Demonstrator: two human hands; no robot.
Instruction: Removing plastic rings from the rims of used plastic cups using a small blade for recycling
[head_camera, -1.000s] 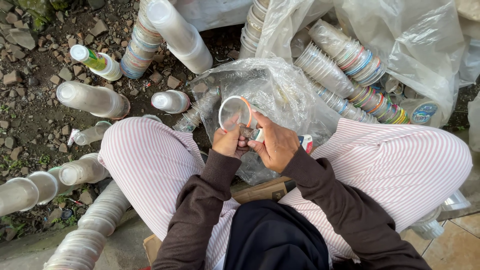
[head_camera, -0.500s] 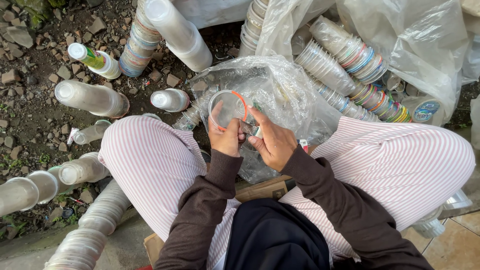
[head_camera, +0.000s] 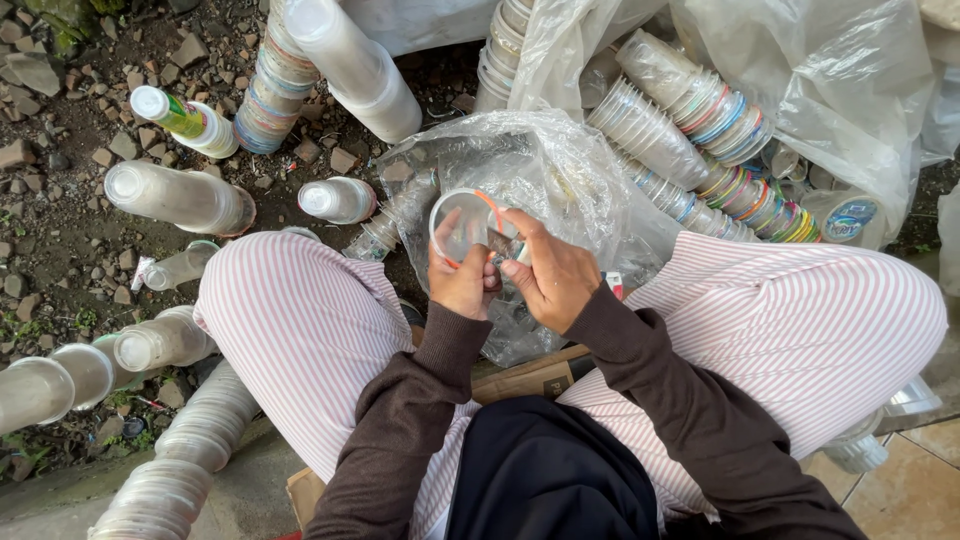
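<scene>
Hands meet over the lap, and between them sits a clear plastic cup (head_camera: 465, 225) with an orange rim band, mouth tipped up toward the camera. Left hand (head_camera: 462, 280) grips the cup from below, fingers curled around its near wall and the thumb pressed on the rim. Right hand (head_camera: 548, 275) comes in from the side, fingers (head_camera: 520, 228) bent and pinching at the cup's right edge, where the orange strip stands up off the rim. Both arms wear dark brown sleeves (head_camera: 660, 380), and the knees, in pink-striped trousers (head_camera: 300, 330), spread wide to either side.

Right behind the cup lies a crumpled clear plastic bag (head_camera: 560, 170), touching the hands' far side. Beyond it, stacks of nested cups with coloured rims (head_camera: 720, 130) lean out of a larger clear sack (head_camera: 850, 90). On the stony ground to the left lie more long stacks of clear cups (head_camera: 180, 195), and one short stack (head_camera: 338, 199) rests just beside the left knee. A piece of brown cardboard (head_camera: 525, 375) shows under the legs.
</scene>
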